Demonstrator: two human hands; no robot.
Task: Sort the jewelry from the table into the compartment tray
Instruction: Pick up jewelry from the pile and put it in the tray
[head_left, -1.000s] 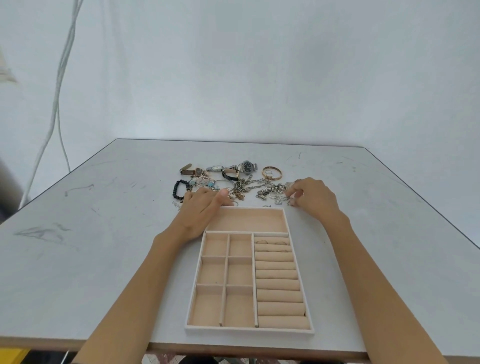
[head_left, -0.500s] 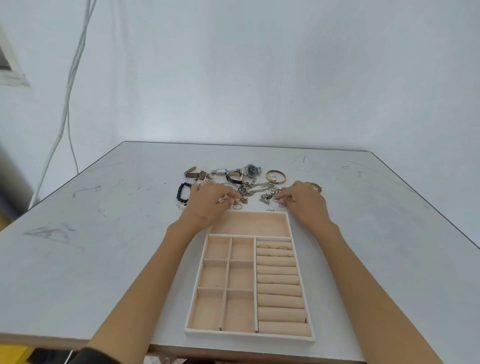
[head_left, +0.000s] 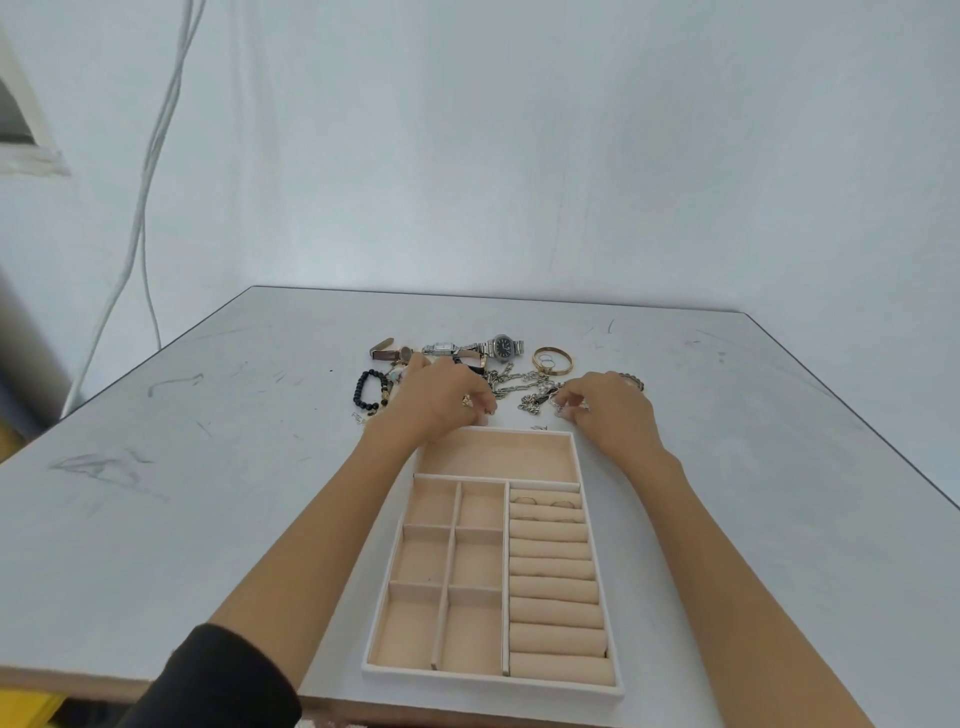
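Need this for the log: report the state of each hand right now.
Left hand: closed, pinching a small gold-coloured ring.
Right hand: closed, pinching a small silvery piece, too small to name.

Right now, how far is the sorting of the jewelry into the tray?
Early. Done: two rings sit in the tray, between its rolls. In hand: left hand pinches a gold piece, right hand a silver piece. Left: watches, bangle, bead bracelet, chains on the table.
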